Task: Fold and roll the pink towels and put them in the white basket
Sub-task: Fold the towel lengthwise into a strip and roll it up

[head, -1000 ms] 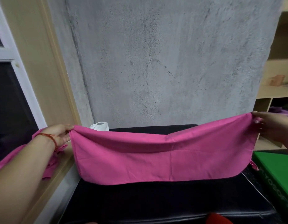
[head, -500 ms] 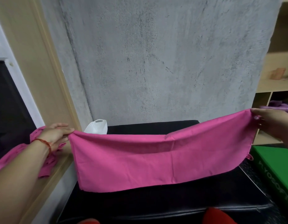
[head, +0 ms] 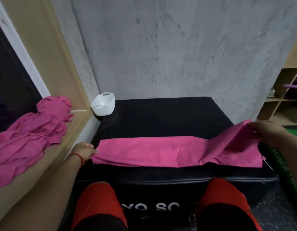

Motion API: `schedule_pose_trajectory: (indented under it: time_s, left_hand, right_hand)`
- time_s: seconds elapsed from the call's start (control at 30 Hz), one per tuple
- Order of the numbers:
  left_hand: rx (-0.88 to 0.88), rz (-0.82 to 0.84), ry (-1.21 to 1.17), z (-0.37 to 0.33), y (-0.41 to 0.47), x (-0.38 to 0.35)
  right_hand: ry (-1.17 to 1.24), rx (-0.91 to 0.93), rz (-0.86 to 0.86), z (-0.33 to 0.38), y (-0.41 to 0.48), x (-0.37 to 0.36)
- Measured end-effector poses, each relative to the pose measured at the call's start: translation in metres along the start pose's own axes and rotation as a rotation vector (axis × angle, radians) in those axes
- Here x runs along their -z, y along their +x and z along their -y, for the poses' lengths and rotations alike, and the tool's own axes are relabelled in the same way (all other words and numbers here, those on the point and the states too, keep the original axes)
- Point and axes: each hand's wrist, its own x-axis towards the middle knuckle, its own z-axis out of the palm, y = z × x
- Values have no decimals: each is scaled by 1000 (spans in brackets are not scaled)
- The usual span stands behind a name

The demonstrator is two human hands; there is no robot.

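Left grip [head: 85, 150] pinches the left end of the pink towel [head: 161, 150] low on the table [head: 161, 117], right grip [head: 267, 132] pinches the right end raised off it; folded strip runs left-right across the table's near half, white basket [head: 103, 104] at its far-left corner, nearer the left grip.

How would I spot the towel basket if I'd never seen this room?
Find the black padded block against the grey wall. At its far left corner sits the white basket. It is the only white, slotted plastic thing; the heap beside it is pink towels.
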Motion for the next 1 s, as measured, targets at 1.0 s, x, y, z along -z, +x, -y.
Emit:
schedule_pose_trajectory:
  time_s: [1.0]
  left_hand:
    - [-5, 22, -222, -25, -89, -6]
  right_hand:
    - [91, 59, 28, -25, -37, 19]
